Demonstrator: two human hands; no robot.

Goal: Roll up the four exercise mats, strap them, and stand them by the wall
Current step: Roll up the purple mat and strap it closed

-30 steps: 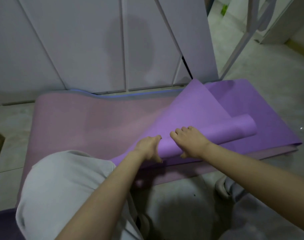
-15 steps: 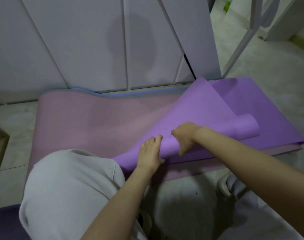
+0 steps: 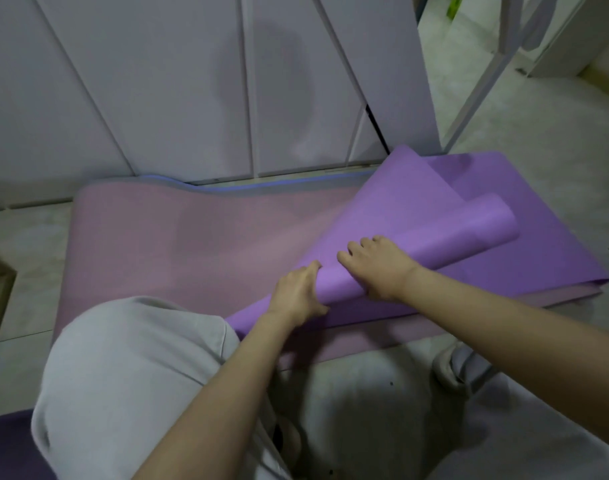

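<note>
Head view, centre: I see left hand (image 3: 298, 292) and right hand (image 3: 376, 268), fingers clamped on the purple mat (image 3: 417, 209), barely rolled (pink mat (image 3: 199, 244) beneath lies flat); nothing strapped.

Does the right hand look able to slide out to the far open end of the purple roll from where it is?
Probably yes. The right hand grips the purple roll partway along, and nothing lies on the roll between it and that end. The left hand holds the near part.
</note>
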